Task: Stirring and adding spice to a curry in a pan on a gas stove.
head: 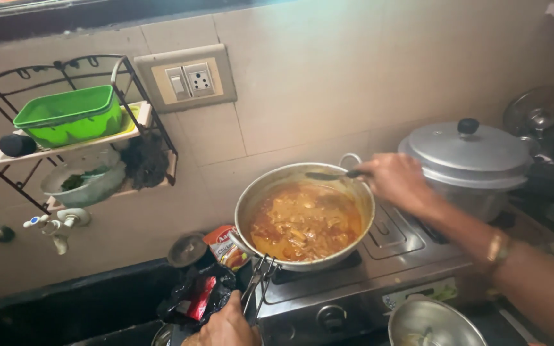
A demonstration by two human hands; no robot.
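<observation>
Nearest, the left hand (226, 328) has its fingers closed around metal tongs (258, 282) clamped on the near rim of a steel pan (304, 214) of orange curry, which sits on a steel stove (379, 269). The right hand (399, 182) grips a dark spoon (331, 175) over the pan's far rim. To the right stands a lidded pot (469, 163). A black sink (78, 307) lies left. Farther, a beige tiled wall (328, 77) carries a socket (187, 80) and a wire rack (72, 128) with a green tub (68, 115)
</observation>
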